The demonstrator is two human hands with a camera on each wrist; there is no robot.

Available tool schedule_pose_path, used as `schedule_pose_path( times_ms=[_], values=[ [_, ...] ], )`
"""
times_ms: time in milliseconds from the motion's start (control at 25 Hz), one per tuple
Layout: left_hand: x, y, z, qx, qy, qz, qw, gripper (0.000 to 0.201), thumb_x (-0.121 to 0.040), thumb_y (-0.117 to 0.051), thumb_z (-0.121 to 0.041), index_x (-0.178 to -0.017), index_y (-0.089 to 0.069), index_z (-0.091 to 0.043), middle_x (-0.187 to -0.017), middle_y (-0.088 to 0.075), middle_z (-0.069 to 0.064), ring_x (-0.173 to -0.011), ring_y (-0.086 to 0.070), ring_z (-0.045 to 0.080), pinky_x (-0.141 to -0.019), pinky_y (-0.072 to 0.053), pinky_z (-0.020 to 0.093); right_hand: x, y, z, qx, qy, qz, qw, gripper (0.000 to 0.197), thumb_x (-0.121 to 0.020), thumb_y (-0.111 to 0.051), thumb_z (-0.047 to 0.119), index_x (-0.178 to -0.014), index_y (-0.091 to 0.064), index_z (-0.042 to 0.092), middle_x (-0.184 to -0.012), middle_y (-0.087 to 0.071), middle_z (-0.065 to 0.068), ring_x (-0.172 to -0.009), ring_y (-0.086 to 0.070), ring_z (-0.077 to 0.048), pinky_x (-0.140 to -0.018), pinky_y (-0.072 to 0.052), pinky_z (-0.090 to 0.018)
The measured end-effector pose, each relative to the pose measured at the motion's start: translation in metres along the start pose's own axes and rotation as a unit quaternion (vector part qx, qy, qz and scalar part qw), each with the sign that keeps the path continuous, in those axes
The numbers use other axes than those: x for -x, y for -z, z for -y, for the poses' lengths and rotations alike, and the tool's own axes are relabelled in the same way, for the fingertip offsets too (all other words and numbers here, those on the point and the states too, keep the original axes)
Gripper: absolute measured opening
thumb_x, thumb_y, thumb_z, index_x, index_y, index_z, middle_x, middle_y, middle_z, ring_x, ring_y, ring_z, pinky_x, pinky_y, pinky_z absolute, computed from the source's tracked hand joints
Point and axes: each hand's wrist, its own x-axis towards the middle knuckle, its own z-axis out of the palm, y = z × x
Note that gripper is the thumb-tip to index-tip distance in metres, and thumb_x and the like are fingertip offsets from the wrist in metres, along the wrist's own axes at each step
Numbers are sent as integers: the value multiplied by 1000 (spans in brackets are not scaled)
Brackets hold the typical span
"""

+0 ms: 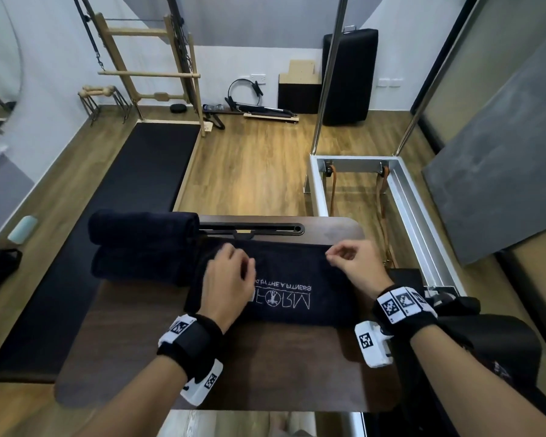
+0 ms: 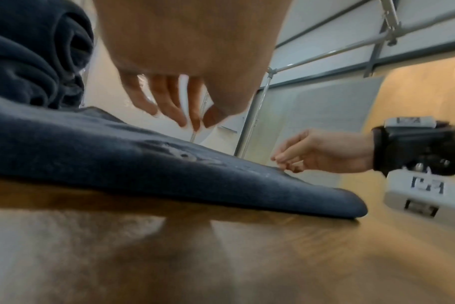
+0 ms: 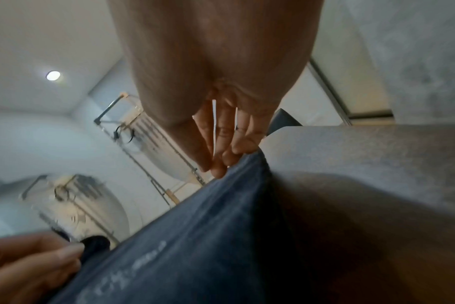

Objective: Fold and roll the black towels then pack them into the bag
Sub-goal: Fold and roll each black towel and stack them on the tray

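Head view: folded black towel [image 1: 292, 283] lies flat on the dark wooden table [image 1: 265, 367], white logo lettering facing up. Two rolled towels [image 1: 142, 247] sit side by side at the far left of the table, touching the flat towel's left end.

Left hand [image 1: 227, 279] is over the towel's left part, fingers loosely bent. Left wrist view adds what the head view hides: the fingertips [image 2: 182, 121] hang just above the cloth, apart from it, holding nothing.

Right hand [image 1: 356, 263] is at the towel's far right corner, fingers curled. Head view does not settle contact; right wrist view shows the fingertips [image 3: 221, 166] touching the towel's edge. Whether they pinch it, cannot tell.

A black bag [image 1: 498, 345] shows at the near right, beside the table.
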Motion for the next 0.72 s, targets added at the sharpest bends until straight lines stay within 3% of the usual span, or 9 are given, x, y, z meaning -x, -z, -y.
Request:
schedule_pose_path(
  times_ms=[40,120,240,360,440,520,600,640,720],
  values=[
    [6,-4,0,46,-7,56,997,27,-100,-68,-29,-77,-59,-19,-80,-57,-5,-70,-57,15,-65,-50,40,4,-2,2,51,7,27,998,15,-85,-81,8,-77,-78,20,-70,-73,1,-70,-66,-14,-69,-53,-28],
    [17,-7,1,106,-7,172,979,37,-101,-68,-36,-70,-55,-21,-67,-55,-5,-61,-54,14,-62,-51,40,13,0,7,137,21,35,990,13,-86,-79,10,-79,-78,21,-70,-71,3,-67,-61,-12,-69,-50,-29],
    [21,0,5,84,-24,231,969,37,-104,-64,-38,-74,-53,-19,-73,-56,-4,-68,-55,14,-68,-49,37,41,7,14,185,24,27,982,11,-87,-75,10,-83,-80,20,-78,-68,7,-76,-60,-12,-78,-54,-35],
    [16,11,7,9,-51,225,973,30,-106,-58,-39,-84,-58,-19,-91,-57,-5,-84,-57,15,-86,-45,38,89,4,23,269,32,62,961,10,-87,-73,19,-86,-77,28,-85,-62,6,-87,-63,-18,-82,-53,-36],
    [14,20,7,-47,-64,218,973,26,-107,-56,-40,-94,-64,-19,-105,-59,-4,-101,-60,19,-97,-45,42,134,-5,29,279,67,83,954,9,-87,-72,23,-90,-73,31,-83,-57,15,-86,-62,-13,-77,-52,-34],
    [22,23,7,-99,-84,244,961,33,-108,-52,-43,-125,-67,-19,-137,-59,-4,-133,-54,21,-115,-37,46,177,-18,34,235,107,109,960,13,-87,-73,26,-98,-73,34,-78,-54,20,-80,-55,-4,-74,-50,-30],
    [44,22,8,-143,-102,297,939,57,-111,-43,-43,-162,-36,-18,-173,-23,-6,-161,-17,18,-129,-17,53,211,-36,39,172,128,154,965,22,-89,-72,30,-109,-72,37,-87,-57,20,-84,-56,-1,-78,-50,-26],
    [57,19,8,-147,-104,300,937,62,-113,-38,-41,-168,-21,-18,-177,-7,-7,-163,-2,15,-130,-11,54,221,-43,40,144,141,172,964,26,-89,-72,30,-114,-72,37,-94,-60,21,-92,-58,0,-83,-50,-23],
    [93,14,8,-128,-105,266,950,61,-114,-33,-36,-169,-14,-17,-178,1,-6,-163,7,13,-131,-10,52,241,-55,39,120,179,178,960,35,-88,-73,25,-122,-71,33,-106,-63,20,-107,-57,1,-94,-48,-21]
  ],
)
